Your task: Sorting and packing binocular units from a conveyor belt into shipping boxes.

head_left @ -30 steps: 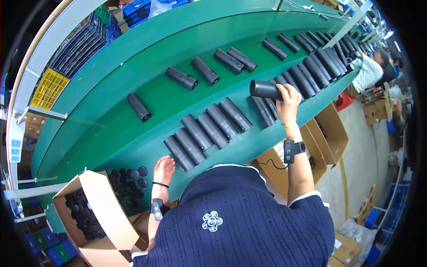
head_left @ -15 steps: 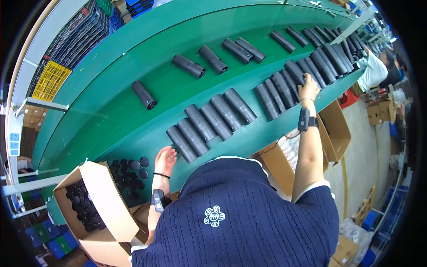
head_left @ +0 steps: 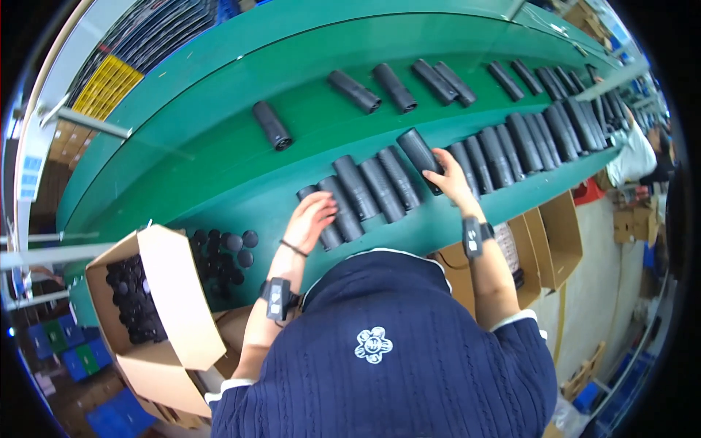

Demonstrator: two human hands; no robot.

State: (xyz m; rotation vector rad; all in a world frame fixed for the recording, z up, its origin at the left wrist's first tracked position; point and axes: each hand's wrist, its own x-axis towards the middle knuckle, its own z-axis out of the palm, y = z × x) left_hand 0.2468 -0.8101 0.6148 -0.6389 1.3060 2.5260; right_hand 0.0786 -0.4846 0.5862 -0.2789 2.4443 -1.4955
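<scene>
My right hand [head_left: 450, 177] is wrapped round the lower part of a black plastic tube [head_left: 416, 146], which is tilted up to the left between two groups of tubes. Over the left end of the nearer group, my left hand [head_left: 312, 217] has its fingers apart, resting on or just above the leftmost black tube [head_left: 331, 235]; touch is hard to make out. Several similar tubes [head_left: 378, 190] lie side by side between my hands. Right of my right hand, a longer row of black tubes [head_left: 522, 142] continues along the green bench [head_left: 270, 226].
On the green belt [head_left: 212, 153] beyond, black tubes [head_left: 272, 125] lie spaced out. Loose black round caps [head_left: 232, 242] sit beside an open carton [head_left: 182, 299] of more caps at left. Cartons [head_left: 561, 241] stand at right. Farther right, another person's light sleeve [head_left: 634, 155] shows.
My right hand has moved left from the long row with a tube in it. My left hand has moved right and up, onto or over the leftmost tube of the nearer group.
</scene>
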